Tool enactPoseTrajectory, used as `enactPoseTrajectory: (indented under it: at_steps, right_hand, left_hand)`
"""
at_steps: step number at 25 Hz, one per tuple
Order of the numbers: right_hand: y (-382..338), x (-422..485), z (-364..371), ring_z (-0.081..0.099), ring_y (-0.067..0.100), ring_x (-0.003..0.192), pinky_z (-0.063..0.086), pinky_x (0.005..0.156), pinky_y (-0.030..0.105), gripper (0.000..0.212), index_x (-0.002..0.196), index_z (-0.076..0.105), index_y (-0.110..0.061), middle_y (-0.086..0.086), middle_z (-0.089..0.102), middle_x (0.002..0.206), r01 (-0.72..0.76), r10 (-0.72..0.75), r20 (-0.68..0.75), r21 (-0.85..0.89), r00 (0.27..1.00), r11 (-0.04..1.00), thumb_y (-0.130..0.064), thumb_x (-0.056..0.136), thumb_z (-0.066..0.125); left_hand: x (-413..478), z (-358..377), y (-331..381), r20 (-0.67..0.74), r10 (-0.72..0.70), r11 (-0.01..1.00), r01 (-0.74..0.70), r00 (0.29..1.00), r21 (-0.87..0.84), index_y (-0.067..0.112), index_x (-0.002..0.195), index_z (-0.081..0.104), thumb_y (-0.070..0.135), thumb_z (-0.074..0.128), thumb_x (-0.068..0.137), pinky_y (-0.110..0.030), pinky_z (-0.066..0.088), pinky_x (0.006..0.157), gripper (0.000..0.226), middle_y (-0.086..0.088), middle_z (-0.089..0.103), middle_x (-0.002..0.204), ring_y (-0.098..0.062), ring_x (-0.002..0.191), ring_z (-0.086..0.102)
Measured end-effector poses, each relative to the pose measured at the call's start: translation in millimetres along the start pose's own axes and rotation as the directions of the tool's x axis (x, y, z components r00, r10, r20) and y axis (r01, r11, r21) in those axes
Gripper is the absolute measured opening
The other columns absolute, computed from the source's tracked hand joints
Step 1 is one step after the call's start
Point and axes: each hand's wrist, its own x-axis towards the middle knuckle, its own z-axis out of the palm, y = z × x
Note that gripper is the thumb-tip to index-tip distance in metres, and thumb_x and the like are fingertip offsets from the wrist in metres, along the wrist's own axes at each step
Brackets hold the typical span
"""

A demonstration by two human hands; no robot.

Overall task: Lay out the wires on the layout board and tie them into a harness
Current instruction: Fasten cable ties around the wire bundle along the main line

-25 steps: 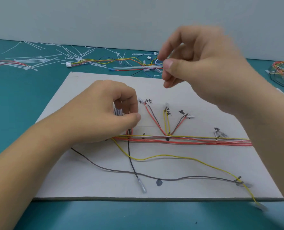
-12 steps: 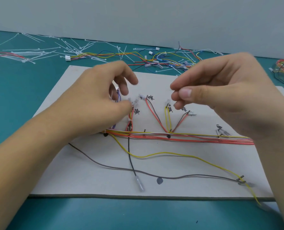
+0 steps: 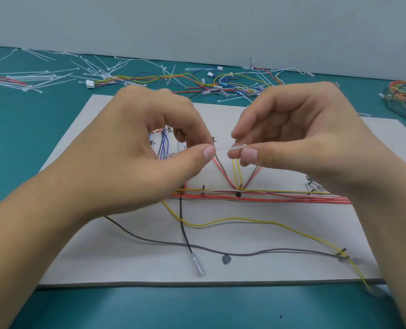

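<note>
While wires [image 3: 268, 198] are spread across the board [image 3: 126, 264], a clear tie [image 3: 223, 148] is pinched level above them, its ends held between thumb and forefinger of the left hand [image 3: 135, 157] and right hand [image 3: 304, 143]; spare ties [image 3: 55, 77] are scattered beyond.

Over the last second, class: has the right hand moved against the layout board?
Yes. The right hand came nearer, from the far edge of the layout board to over the yellow branch wires, where it and the left hand pinch a cable tie.
</note>
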Motion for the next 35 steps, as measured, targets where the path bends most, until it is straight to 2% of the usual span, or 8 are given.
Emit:
enactPoseTrajectory:
  at_steps: [3, 5, 8, 11, 16, 21, 27, 35]
  right_hand:
    - [0.9, 0.3, 0.6, 0.077, 0.019, 0.076, 0.057, 0.069, 0.022, 0.024, 0.091, 0.070, -0.003, 0.011, 0.078, 0.080, 0.015, -0.015, 0.012, 0.005, 1.000, 1.000, 0.014, 0.075, 0.076]
    - [1.4, 1.0, 1.8, 0.076, 0.018, 0.074, 0.057, 0.068, 0.022, 0.026, 0.091, 0.069, -0.002, 0.011, 0.077, 0.079, 0.014, -0.014, 0.019, 0.011, 1.000, 1.000, 0.015, 0.073, 0.076]
    - [0.8, 0.7, 4.4, 0.076, 0.018, 0.073, 0.056, 0.067, 0.021, 0.022, 0.089, 0.069, -0.003, 0.006, 0.075, 0.075, 0.017, -0.018, 0.002, 0.050, 1.000, 0.999, 0.009, 0.072, 0.078]
    - [0.4, 0.4, 7.5, 0.075, 0.017, 0.074, 0.055, 0.067, 0.020, 0.016, 0.086, 0.070, -0.004, 0.002, 0.074, 0.073, 0.024, -0.023, -0.023, 0.068, 0.999, 0.997, 0.002, 0.073, 0.076]
    - [2.3, 1.8, 7.6, 0.073, 0.016, 0.069, 0.056, 0.067, 0.022, 0.015, 0.088, 0.072, -0.004, 0.008, 0.076, 0.074, 0.005, -0.003, -0.040, 0.038, 0.999, 0.999, 0.006, 0.078, 0.076]
    - [6.9, 3.9, 6.9, 0.072, 0.017, 0.068, 0.056, 0.067, 0.023, 0.015, 0.092, 0.075, -0.006, 0.011, 0.077, 0.077, -0.040, 0.041, -0.064, 0.016, 0.997, 0.999, 0.006, 0.085, 0.073]
    - [12.9, 6.2, 6.2, 0.069, 0.022, 0.066, 0.057, 0.067, 0.030, 0.009, 0.090, 0.078, -0.007, 0.011, 0.076, 0.076, -0.114, 0.118, -0.084, 0.053, 0.990, 0.992, -0.006, 0.082, 0.074]
    - [13.5, 5.8, 10.5, 0.069, 0.020, 0.064, 0.057, 0.066, 0.030, 0.006, 0.087, 0.076, -0.006, 0.007, 0.076, 0.073, -0.086, 0.087, -0.078, 0.025, 0.993, 0.996, -0.004, 0.082, 0.073]
  left_hand:
    - [-1.1, -0.5, 1.4, -0.014, 0.034, 0.998, -0.034, 0.999, 0.054, 0.023, 0.086, 0.070, 0.035, 0.071, 0.078, -0.011, 0.037, 0.081, 0.015, 0.006, 0.068, 0.094, -0.006, 0.086, 0.056]
    - [-1.7, 0.8, 2.9, -0.008, 0.098, 0.988, -0.097, 0.995, 0.118, 0.027, 0.077, 0.071, 0.031, 0.073, 0.080, -0.030, 0.038, 0.088, 0.006, 0.007, 0.065, 0.095, -0.015, 0.093, 0.055]
    - [-2.3, -0.4, 5.3, -0.024, 0.111, 0.983, -0.106, 0.994, 0.147, 0.033, 0.072, 0.073, 0.033, 0.074, 0.082, -0.050, 0.039, 0.089, 0.010, 0.012, 0.061, 0.102, -0.016, 0.102, 0.051]
    - [-3.1, -1.1, 6.9, -0.021, 0.099, 0.985, -0.095, 0.995, 0.145, 0.035, 0.070, 0.071, 0.037, 0.073, 0.081, -0.057, 0.039, 0.091, 0.011, 0.013, 0.061, 0.110, -0.018, 0.106, 0.050]
    - [-3.6, 1.2, 9.8, 0.012, 0.066, 0.989, -0.067, 0.998, 0.131, 0.037, 0.068, 0.070, 0.040, 0.073, 0.080, -0.054, 0.040, 0.093, 0.012, 0.015, 0.060, 0.115, -0.017, 0.108, 0.050]
    - [-3.6, 5.1, 11.1, 0.055, 0.024, 0.993, -0.030, 0.998, 0.116, 0.038, 0.067, 0.070, 0.049, 0.070, 0.079, -0.038, 0.035, 0.087, 0.016, 0.018, 0.060, 0.118, -0.014, 0.111, 0.049]
    - [-3.8, 7.9, 9.6, 0.056, -0.004, 0.993, -0.003, 0.998, 0.115, 0.038, 0.063, 0.069, 0.045, 0.071, 0.079, -0.047, 0.038, 0.098, 0.017, 0.020, 0.059, 0.115, -0.011, 0.114, 0.048]
    - [-2.7, 10.6, 7.3, 0.079, -0.011, 0.991, 0.000, 0.997, 0.132, 0.038, 0.064, 0.069, 0.047, 0.069, 0.080, -0.044, 0.038, 0.094, 0.018, 0.017, 0.059, 0.116, -0.009, 0.111, 0.048]
